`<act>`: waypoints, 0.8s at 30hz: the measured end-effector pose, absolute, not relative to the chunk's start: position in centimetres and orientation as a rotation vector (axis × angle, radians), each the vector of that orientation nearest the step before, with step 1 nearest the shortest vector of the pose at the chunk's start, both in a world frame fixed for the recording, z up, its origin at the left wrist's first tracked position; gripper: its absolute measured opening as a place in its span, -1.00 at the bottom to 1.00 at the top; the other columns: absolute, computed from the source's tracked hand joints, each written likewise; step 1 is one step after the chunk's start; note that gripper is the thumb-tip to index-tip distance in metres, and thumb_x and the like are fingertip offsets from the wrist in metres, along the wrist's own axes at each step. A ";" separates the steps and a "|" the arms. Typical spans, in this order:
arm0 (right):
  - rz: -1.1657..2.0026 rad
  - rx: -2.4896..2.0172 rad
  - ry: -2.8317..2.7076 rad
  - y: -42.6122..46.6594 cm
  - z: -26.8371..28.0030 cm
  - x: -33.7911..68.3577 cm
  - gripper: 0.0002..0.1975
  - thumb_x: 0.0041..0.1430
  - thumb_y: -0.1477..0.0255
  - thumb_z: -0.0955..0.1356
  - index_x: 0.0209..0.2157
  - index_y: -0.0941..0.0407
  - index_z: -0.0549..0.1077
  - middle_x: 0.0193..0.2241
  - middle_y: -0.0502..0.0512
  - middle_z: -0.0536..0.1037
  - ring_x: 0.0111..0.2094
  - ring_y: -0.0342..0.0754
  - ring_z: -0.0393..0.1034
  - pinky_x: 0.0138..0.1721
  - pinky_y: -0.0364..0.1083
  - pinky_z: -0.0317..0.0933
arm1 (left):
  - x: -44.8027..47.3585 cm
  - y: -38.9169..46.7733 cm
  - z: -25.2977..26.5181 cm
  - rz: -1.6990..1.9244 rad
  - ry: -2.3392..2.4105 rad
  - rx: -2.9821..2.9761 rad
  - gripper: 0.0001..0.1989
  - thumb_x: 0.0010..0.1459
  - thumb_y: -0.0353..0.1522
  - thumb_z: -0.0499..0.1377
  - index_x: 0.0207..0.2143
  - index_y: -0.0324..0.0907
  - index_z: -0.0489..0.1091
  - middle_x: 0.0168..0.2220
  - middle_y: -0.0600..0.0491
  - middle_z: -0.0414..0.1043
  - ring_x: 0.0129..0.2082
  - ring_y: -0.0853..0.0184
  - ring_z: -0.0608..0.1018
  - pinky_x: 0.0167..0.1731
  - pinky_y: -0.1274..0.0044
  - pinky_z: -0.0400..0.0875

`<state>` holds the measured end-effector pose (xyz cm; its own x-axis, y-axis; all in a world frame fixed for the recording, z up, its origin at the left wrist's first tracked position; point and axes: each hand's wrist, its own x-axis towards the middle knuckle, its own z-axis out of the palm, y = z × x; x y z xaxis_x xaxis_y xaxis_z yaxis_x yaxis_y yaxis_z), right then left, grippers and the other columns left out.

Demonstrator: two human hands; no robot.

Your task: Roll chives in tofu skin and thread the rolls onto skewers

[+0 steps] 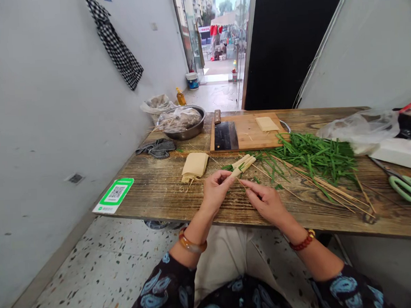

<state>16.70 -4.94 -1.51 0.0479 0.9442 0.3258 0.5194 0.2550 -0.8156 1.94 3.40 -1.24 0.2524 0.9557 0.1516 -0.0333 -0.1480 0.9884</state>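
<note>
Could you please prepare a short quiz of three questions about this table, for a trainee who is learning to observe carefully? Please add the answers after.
1. Which tool lies on the cutting board?
2. True or false: the scissors lie to the right of the pile of green leaves.
3. What does the left hand hold?
(a) the grey cloth
(b) a pale roll
(c) the metal bowl

Key:
1. The cleaver.
2. True.
3. (b).
</note>
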 end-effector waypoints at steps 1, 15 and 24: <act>0.578 -1.391 -1.603 -4.9 -1.6 16.7 -0.62 0.23 0.41 0.20 0.03 0.06 0.46 -0.16 0.09 0.60 -0.19 -0.03 0.51 -0.15 -0.06 0.36 | 1.9 3.4 -1.3 1.131 0.929 1.428 -0.81 -0.05 -0.30 0.30 -0.40 -0.24 0.49 -0.51 0.12 0.41 -0.53 0.48 0.35 -0.49 0.62 0.21; 0.592 -1.401 -1.566 -4.9 -1.7 16.7 -0.63 0.23 0.42 0.21 0.01 0.10 0.47 -0.08 0.11 0.56 -0.10 0.00 0.49 -0.06 -0.02 0.35 | 1.5 3.0 -1.0 1.332 0.930 1.943 -0.95 0.03 -0.44 0.22 -0.38 -0.18 0.46 -0.36 0.02 0.48 -0.30 0.31 0.50 -0.23 0.48 0.38; 0.530 -1.396 -1.574 -5.3 -1.9 17.0 -0.65 0.22 0.43 0.25 0.00 0.13 0.48 -0.17 0.12 0.60 -0.15 0.02 0.52 -0.11 -0.03 0.40 | 1.4 2.5 -0.8 1.514 0.861 2.122 -0.94 0.08 -0.45 0.21 -0.34 -0.18 0.41 -0.36 0.01 0.48 -0.31 0.32 0.50 -0.25 0.46 0.41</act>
